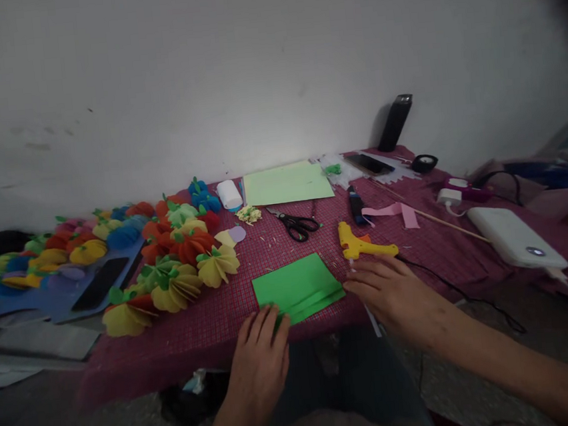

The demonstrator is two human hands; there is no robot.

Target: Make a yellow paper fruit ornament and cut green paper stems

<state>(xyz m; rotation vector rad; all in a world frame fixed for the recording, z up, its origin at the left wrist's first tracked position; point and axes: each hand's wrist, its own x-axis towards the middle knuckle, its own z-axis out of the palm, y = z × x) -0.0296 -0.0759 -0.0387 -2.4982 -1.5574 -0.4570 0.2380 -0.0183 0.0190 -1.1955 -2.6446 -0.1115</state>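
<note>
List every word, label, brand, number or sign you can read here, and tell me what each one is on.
None can be read.
White power bank: its small round display is too small and blurred to make out.
Yellow glue gun: no readable marking.
Black bottle: no readable marking.
Green paper: no writing visible.

Scissors (287,221) behind paper (291,282); glue gun (365,248) right of both.
</note>
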